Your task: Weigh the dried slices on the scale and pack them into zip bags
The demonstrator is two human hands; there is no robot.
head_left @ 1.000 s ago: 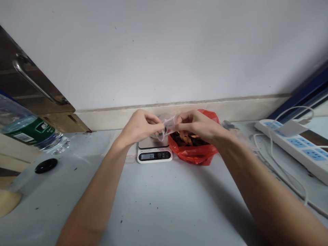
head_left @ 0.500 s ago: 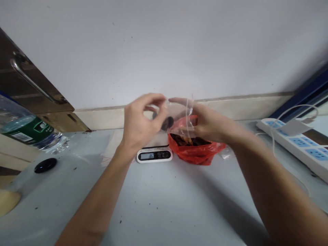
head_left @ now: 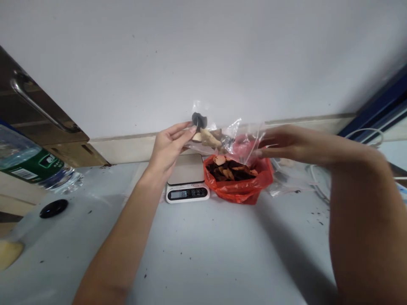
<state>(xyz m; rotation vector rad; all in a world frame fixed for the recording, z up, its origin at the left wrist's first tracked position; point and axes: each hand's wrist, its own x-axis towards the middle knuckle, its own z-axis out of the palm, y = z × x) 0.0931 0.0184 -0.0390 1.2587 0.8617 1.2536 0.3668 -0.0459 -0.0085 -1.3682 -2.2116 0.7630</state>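
Observation:
A clear plastic zip bag (head_left: 219,135), with dark and pale dried slices inside, is stretched sideways in the air between my hands. My left hand (head_left: 173,142) pinches its left end, thumb over a dark slice. At the bag's mouth end, my right hand (head_left: 282,142) grips the edge; its fingers are somewhat blurred. Below the left hand stands a small white digital scale (head_left: 187,192) with lit digits and a bare pan. Close beside it, under the bag, an open red plastic bag (head_left: 237,192) holds dark and light dried slices (head_left: 230,171).
Behind the right side of the red bag lie more clear plastic bags (head_left: 282,182). A white cable (head_left: 318,182) curls at the right. On the left are a large water bottle (head_left: 38,165), a black oval object (head_left: 54,209) and a metal-handled cabinet (head_left: 41,101). A wall closes off the back.
The zip bag has gone from upright and bunched to stretched out sideways, its slices now visible. My right hand has moved right, uncovering the red bag's contents and the scale pan.

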